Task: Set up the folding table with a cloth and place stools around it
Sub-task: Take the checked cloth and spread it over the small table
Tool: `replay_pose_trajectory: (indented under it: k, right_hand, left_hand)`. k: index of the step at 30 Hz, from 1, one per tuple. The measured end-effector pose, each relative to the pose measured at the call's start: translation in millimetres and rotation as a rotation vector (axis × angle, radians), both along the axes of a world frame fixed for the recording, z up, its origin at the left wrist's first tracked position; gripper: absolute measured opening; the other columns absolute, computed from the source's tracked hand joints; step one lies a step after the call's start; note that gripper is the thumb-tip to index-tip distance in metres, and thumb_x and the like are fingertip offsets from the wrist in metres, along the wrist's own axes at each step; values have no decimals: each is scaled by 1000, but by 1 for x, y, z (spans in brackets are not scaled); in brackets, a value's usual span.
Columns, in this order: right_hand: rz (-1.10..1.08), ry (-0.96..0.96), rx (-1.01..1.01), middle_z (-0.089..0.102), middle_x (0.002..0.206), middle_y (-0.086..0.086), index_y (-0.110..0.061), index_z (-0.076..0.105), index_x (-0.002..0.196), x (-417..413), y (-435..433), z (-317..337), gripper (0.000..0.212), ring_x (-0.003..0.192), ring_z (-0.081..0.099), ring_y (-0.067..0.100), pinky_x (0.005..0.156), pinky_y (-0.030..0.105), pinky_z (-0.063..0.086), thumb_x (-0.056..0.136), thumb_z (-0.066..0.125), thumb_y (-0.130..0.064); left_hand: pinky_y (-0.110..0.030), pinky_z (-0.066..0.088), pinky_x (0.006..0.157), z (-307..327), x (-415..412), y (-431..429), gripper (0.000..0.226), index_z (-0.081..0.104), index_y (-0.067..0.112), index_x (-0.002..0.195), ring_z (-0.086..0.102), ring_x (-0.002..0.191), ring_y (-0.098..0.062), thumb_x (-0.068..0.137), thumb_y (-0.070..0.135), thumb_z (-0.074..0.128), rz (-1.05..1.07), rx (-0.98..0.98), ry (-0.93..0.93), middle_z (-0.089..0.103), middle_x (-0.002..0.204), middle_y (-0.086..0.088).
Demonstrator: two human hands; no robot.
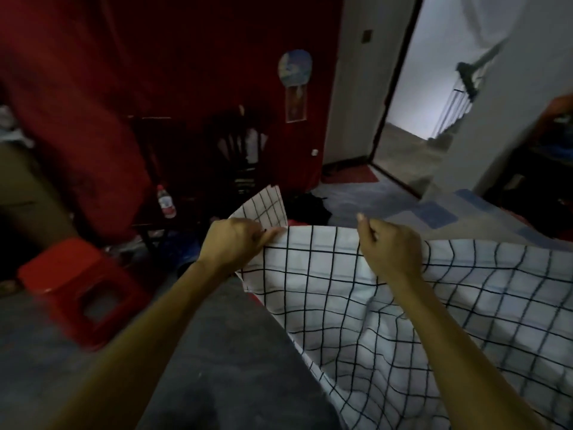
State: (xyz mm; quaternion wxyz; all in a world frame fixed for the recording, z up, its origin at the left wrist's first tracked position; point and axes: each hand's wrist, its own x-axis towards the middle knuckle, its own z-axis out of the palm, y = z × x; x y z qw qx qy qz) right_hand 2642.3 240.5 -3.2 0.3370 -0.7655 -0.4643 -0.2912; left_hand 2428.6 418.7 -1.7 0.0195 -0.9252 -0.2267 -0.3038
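A white cloth with a black grid pattern spreads from the centre to the lower right, rumpled and billowing. My left hand pinches its far edge near a corner that flips upward. My right hand grips the same edge a little to the right. A small strip of red shows under the cloth at its left edge; the folding table itself is hidden. A red plastic stool stands on the grey floor at the left.
A dark wooden chair and a dark side table with a water bottle stand against the red curtain behind. An open doorway leads to a stair landing at the right. Grey floor lies between the stool and the cloth.
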Motion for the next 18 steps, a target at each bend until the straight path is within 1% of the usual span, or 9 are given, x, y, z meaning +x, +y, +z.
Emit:
replay_pose_trajectory:
  k: [2, 4, 6, 8, 9, 11, 13, 15, 18]
  right_hand:
    - [66, -4, -27, 29, 38, -1, -16, 37, 48, -38, 30, -3, 51, 32, 25, 20, 41, 19, 11, 94, 50, -32]
    - [139, 9, -50, 31, 38, 0, -20, 32, 51, -76, 59, -6, 49, 31, 27, 20, 40, 20, 14, 95, 47, -35]
    - [219, -5, -61, 25, 40, -6, -23, 29, 53, -112, 88, -9, 46, 31, 20, 13, 43, 17, 10, 95, 47, -33]
    - [297, -20, -78, 18, 42, -12, -25, 27, 54, -146, 116, -10, 45, 35, 10, 1, 45, 16, 4, 94, 49, -31]
    - [329, -30, -93, 16, 43, -14, -25, 28, 54, -163, 130, -11, 45, 35, 8, 0, 45, 16, 3, 94, 49, -31]
    - [394, -51, -133, 15, 44, -15, -23, 29, 52, -194, 157, -14, 47, 36, 10, 1, 45, 16, 4, 95, 47, -32]
    - [468, -62, -156, 19, 42, -12, -22, 29, 52, -223, 184, -15, 48, 33, 17, 7, 44, 16, 7, 95, 47, -33]
    - [542, -78, -169, 25, 39, -8, -22, 30, 51, -253, 210, -14, 48, 32, 23, 13, 43, 17, 9, 95, 46, -35]
    - [670, -106, -177, 24, 40, -8, -21, 32, 51, -298, 245, -15, 48, 32, 23, 14, 43, 16, 8, 95, 45, -35]
  left_hand:
    - [-23, 27, 41, -4, -46, 21, 62, 37, 18, 44, 36, 35, -15, 89, 61, 35, 42, -15, -9, 36, 42, 6]
    - [-24, 29, 41, -7, -92, 39, 60, 34, 19, 44, 36, 35, -16, 88, 56, 46, 93, -44, -10, 37, 41, 5]
    - [-27, 32, 41, -12, -136, 57, 59, 36, 17, 44, 40, 36, -18, 87, 54, 50, 154, -65, -5, 43, 41, 1]
    - [-28, 32, 42, -16, -179, 69, 59, 39, 14, 44, 43, 38, -22, 88, 51, 53, 215, -81, -7, 47, 42, -4]
    - [-28, 32, 42, -18, -201, 74, 57, 39, 14, 45, 44, 39, -23, 88, 49, 56, 248, -84, -12, 49, 43, -6]
    - [-29, 32, 43, -22, -242, 82, 54, 40, 15, 47, 47, 42, -26, 87, 46, 58, 326, -91, -14, 53, 46, -9]
    - [-30, 32, 44, -27, -281, 86, 54, 42, 15, 47, 47, 43, -26, 88, 47, 56, 411, -108, -24, 53, 48, -9]
    - [-28, 29, 43, -32, -317, 88, 57, 43, 13, 45, 43, 40, -23, 88, 48, 55, 490, -111, -51, 50, 45, -7]
    - [-28, 30, 40, -40, -365, 84, 56, 43, 12, 44, 40, 36, -23, 86, 48, 53, 626, -103, -65, 47, 42, -7]
